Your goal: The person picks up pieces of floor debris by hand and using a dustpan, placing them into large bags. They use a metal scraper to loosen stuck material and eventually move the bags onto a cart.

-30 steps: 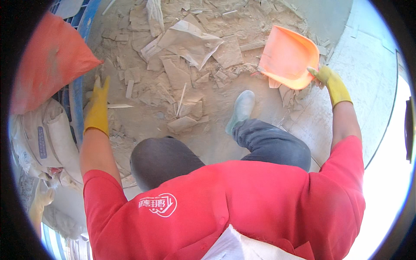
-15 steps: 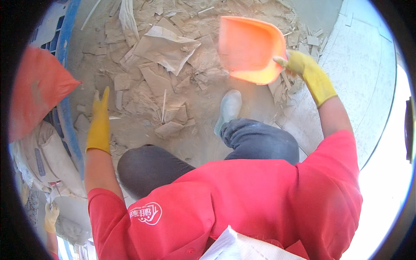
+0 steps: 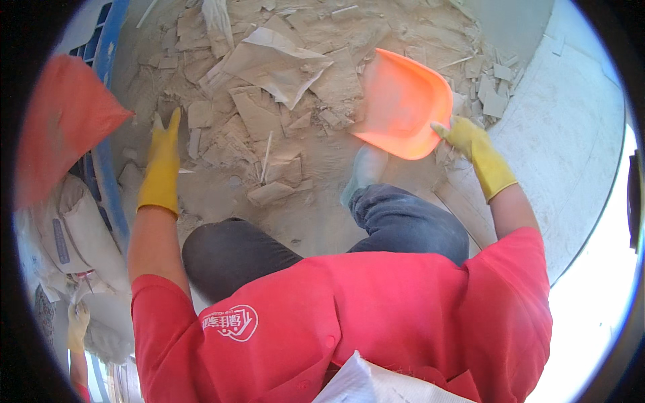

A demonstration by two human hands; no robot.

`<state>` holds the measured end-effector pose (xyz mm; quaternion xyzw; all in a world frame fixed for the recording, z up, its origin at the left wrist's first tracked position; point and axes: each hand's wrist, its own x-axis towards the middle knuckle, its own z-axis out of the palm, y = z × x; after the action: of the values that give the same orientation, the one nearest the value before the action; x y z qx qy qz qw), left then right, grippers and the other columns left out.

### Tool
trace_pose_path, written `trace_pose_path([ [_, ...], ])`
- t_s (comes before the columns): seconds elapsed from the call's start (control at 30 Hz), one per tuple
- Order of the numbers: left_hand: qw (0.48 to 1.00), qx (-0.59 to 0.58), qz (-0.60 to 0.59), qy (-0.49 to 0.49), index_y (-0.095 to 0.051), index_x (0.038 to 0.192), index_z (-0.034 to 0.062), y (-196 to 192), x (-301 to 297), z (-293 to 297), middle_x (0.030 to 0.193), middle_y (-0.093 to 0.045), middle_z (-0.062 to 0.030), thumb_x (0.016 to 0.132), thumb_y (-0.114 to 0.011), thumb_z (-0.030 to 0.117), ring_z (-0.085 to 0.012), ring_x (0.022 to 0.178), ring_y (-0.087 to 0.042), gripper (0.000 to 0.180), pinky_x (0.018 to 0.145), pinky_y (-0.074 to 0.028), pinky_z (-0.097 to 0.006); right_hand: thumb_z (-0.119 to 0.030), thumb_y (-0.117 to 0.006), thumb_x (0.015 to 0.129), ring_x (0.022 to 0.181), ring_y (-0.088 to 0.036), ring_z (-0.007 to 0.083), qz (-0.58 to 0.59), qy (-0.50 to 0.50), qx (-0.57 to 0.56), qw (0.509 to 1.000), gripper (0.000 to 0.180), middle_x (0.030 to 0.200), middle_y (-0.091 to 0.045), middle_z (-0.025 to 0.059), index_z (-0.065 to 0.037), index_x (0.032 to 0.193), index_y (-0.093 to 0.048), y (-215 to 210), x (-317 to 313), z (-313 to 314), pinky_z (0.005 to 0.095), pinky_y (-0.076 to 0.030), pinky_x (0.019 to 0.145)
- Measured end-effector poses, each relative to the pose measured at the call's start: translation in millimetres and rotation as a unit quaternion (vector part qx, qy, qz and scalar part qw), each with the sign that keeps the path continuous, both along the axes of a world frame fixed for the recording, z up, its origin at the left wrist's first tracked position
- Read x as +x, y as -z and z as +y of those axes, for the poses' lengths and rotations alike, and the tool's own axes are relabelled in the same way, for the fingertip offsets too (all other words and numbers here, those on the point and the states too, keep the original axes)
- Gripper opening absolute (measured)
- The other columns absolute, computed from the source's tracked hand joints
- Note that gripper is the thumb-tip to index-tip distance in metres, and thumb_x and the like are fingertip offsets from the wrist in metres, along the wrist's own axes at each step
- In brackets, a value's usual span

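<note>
My right hand [image 3: 469, 142], in a yellow rubber glove, is closed round the grip of an orange dustpan [image 3: 402, 101]. The pan is tilted, its wide mouth facing left over the rubble, with pale dust on its inside. My left hand [image 3: 160, 160], in a matching glove, is stretched out over the left side of the rubble, holding nothing, with its fingers apart. Between my hands spreads a heap of broken tile pieces and grey dust [image 3: 252, 117]. A crumpled pale sheet [image 3: 279, 64] lies on top. The dustpan partly covers my pale boot [image 3: 366, 171].
A red sack [image 3: 70, 124] and whitish bags [image 3: 91, 232] stand on the left beside a blue-edged frame [image 3: 106, 57]. Another person's gloved hand [image 3: 78, 328] shows at lower left. Pale boards [image 3: 564, 141] cover the floor on the right.
The dustpan has come nearer to me and tipped further, still in my right hand. My left hand has reached slightly farther out. The whole view has shifted a little.
</note>
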<state>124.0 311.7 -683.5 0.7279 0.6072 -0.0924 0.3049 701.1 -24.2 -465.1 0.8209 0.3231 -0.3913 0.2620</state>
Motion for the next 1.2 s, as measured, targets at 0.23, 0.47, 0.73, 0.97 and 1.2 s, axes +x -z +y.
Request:
trace_pose_path([
  [0.23,0.994,-0.062,-0.052,-0.073,-0.024,0.163,0.0122,-42,53,-27,0.166,-0.028,-0.0225,0.093,-0.058,0.056,-0.0386,0.151,-0.032,0.09,0.121,-0.031,-0.044,-0.06,-0.051,0.098,0.082,-0.073,0.0308,0.096,-0.051,-0.025,0.994,0.056,0.093,-0.076,0.0139,-0.01,0.111,-0.073,2,-27,83,0.0452,-0.056,0.078],
  [0.47,0.983,-0.088,-0.141,-0.075,-0.035,0.158,0.0092,-44,112,-55,0.16,-0.033,-0.0272,0.09,-0.066,0.036,-0.0407,0.147,-0.039,0.079,0.118,-0.037,-0.044,-0.06,-0.054,0.098,0.061,-0.065,0.0247,0.211,-0.07,0.013,0.975,0.056,0.077,-0.069,0.0099,-0.005,0.099,-0.068,45,-112,141,0.0424,-0.053,0.06],
  [0.73,0.978,-0.128,-0.117,-0.114,-0.034,0.157,0.0048,-30,90,-42,0.158,-0.04,-0.0248,0.088,-0.071,0.048,-0.0397,0.145,-0.041,0.09,0.114,-0.039,-0.044,-0.063,-0.055,0.096,0.063,-0.066,0.0233,0.275,-0.045,0.029,0.96,0.058,0.078,-0.07,0.01,-0.006,0.099,-0.067,47,-124,150,0.0425,-0.051,0.055],
  [0.97,0.975,-0.197,0.017,0.105,-0.055,0.141,0.0073,-104,132,-40,0.137,-0.062,-0.022,0.088,-0.069,0.038,-0.0395,0.128,-0.058,0.063,0.103,-0.049,-0.043,-0.063,-0.056,0.096,0.065,-0.068,0.0232,0.267,-0.047,0.03,0.962,0.059,0.078,-0.07,0.0094,-0.006,0.096,-0.069,37,-119,120,0.0403,-0.052,0.057],
  [1.2,0.976,-0.089,0.087,0.18,-0.073,0.119,0.0063,-164,233,-104,0.125,-0.069,-0.0198,0.093,-0.063,0.035,-0.0415,0.117,-0.064,0.04,0.098,-0.052,-0.05,-0.066,-0.057,0.095,0.064,-0.067,0.0234,0.283,-0.059,0.109,0.951,0.063,0.077,-0.07,0.0094,-0.005,0.089,-0.069,56,-111,99,0.0401,-0.052,0.061],
])
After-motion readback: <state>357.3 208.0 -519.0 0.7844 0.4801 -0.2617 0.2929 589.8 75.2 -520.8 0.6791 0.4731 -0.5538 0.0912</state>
